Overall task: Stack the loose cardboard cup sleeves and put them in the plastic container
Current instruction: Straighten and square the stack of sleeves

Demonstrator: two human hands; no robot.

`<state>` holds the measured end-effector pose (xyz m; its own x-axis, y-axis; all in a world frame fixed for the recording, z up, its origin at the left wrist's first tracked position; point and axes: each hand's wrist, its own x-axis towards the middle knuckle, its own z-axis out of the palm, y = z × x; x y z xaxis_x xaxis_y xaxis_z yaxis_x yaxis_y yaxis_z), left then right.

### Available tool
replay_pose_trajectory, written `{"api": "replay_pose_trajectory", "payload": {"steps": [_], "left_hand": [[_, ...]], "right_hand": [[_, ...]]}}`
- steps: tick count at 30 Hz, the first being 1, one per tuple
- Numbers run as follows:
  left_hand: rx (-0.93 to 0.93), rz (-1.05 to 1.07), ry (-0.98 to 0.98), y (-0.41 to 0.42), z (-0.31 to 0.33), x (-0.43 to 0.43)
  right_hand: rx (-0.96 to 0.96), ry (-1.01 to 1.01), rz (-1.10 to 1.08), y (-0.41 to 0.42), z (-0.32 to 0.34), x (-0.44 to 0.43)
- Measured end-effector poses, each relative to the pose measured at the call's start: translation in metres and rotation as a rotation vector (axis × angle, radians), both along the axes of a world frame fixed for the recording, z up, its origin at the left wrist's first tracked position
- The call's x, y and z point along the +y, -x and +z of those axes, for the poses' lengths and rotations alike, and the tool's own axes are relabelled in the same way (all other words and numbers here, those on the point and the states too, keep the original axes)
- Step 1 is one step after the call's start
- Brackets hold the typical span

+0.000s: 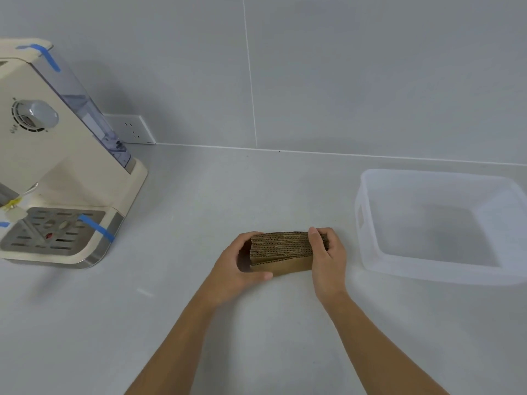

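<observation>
Where both hands' grips clamp the sleeve stack (281, 250), its ends are hidden.

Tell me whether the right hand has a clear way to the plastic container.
Probably yes. The right hand grips the stack of sleeves beside the plastic container, which is open-topped, and only bare counter lies between them.

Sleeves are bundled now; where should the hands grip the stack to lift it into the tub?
Keep the left hand and right hand on the two short ends of the sleeve stack, pressing inward. It stands on edge, so end pressure likely keeps the sleeves together.
</observation>
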<state>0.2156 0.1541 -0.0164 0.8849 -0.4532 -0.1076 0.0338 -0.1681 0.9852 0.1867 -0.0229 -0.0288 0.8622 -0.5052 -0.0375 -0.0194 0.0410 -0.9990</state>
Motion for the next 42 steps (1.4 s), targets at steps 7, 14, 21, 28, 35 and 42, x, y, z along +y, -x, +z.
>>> {"api": "replay_pose_trajectory", "payload": {"steps": [7, 14, 21, 28, 35, 42], "left_hand": [[-0.058, 0.038, -0.063, 0.0, -0.005, 0.006], [-0.073, 0.038, -0.08, -0.002, -0.005, 0.006], [-0.076, 0.042, -0.068, -0.002, -0.006, 0.006], [-0.088, 0.043, -0.073, -0.004, -0.008, 0.007], [-0.067, 0.048, -0.056, -0.005, -0.007, 0.008], [-0.037, 0.07, -0.012, -0.006, -0.008, 0.007]], "right_hand": [[0.035, 0.005, 0.053, 0.003, 0.003, -0.003], [0.074, -0.014, 0.274, 0.013, 0.009, -0.016], [0.129, 0.112, 0.476, 0.026, 0.01, -0.037], [0.075, 0.168, 0.425, 0.031, 0.009, -0.049], [0.09, 0.123, 0.363, 0.031, 0.004, -0.047], [0.102, 0.108, 0.355, 0.03, 0.004, -0.046]]}}
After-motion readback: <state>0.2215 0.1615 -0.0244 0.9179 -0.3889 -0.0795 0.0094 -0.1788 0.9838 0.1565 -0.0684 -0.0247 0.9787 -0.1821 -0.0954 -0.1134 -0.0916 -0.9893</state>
